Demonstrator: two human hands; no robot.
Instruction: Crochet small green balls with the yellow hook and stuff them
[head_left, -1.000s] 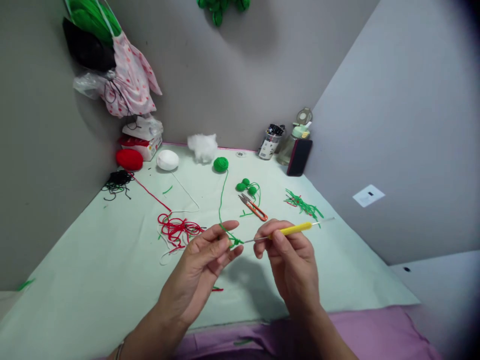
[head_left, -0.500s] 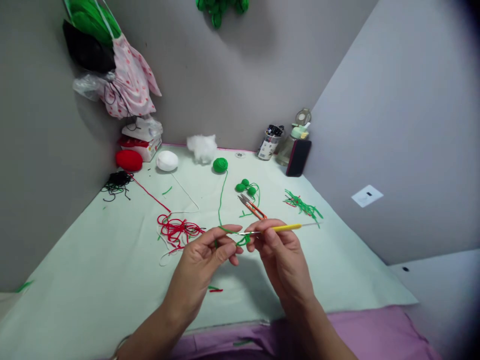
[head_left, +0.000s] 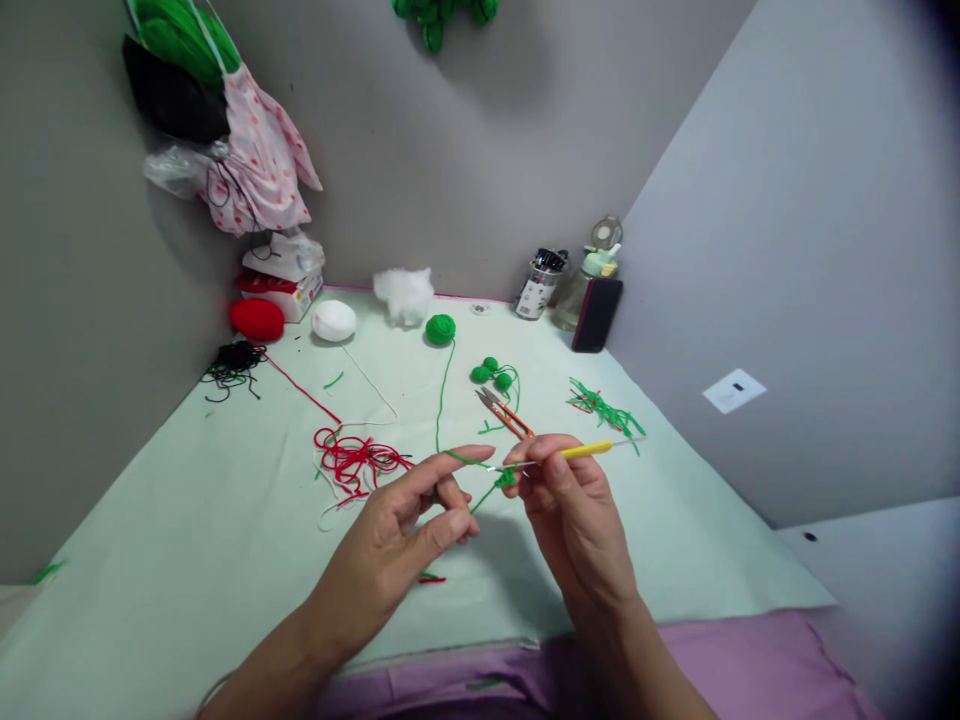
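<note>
My right hand (head_left: 581, 500) pinches a crochet hook (head_left: 587, 451) with a yellow handle, its metal tip pointing left. A small green crocheted piece (head_left: 506, 479) sits by the hook's tip, against the right fingertips. Green yarn (head_left: 469, 459) runs over the raised index finger of my left hand (head_left: 409, 530) to the hook. A second green strand slants from the piece down to the left thumb and fingers, which are closed around yarn. From the back, the working yarn comes off a green yarn ball (head_left: 440, 328).
Orange-handled thread snips (head_left: 506, 414) lie just beyond my right hand, near small green crocheted balls (head_left: 481, 375). Tangled red yarn (head_left: 360, 460) is on the left; green scraps (head_left: 606, 408) lie right. A phone (head_left: 598, 315) leans against a bottle (head_left: 574, 296).
The crochet hook and green piece have shifted slightly right with my right hand. My left thumb has come away from the piece, and its index finger is stretched out further.
</note>
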